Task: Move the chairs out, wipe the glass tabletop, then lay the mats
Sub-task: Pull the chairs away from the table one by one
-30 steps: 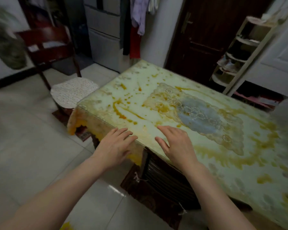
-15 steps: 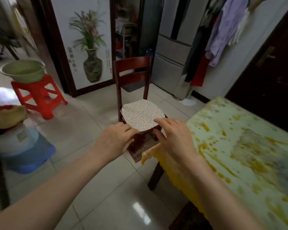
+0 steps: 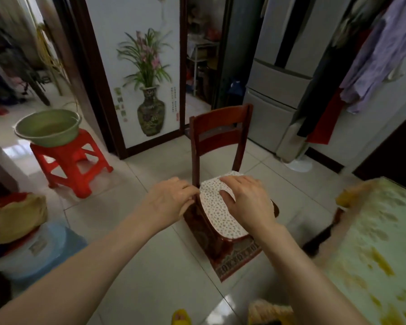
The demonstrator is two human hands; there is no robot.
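Note:
A dark red wooden chair [image 3: 220, 137] with a speckled white cushion [image 3: 217, 214] stands on the tiled floor in front of me, its back toward the wall. The table [image 3: 373, 233], with its yellow-green patterned top, fills the lower right. My left hand [image 3: 171, 200] hovers at the chair's left side with its fingers loosely bent and nothing in it. My right hand [image 3: 246, 202] is spread over the cushion and holds nothing. Whether either hand touches the chair cannot be told.
A small patterned rug [image 3: 237, 261] lies under the chair. At the left are a red plastic stool [image 3: 68, 158] carrying a green basin [image 3: 47, 127] and a blue tub [image 3: 40, 249]. A fridge [image 3: 274, 90] and hanging clothes [image 3: 373, 55] stand behind.
My view has swung left from the tabletop to the chair, which is now closer. Both hands left the table edge and came forward over the chair seat.

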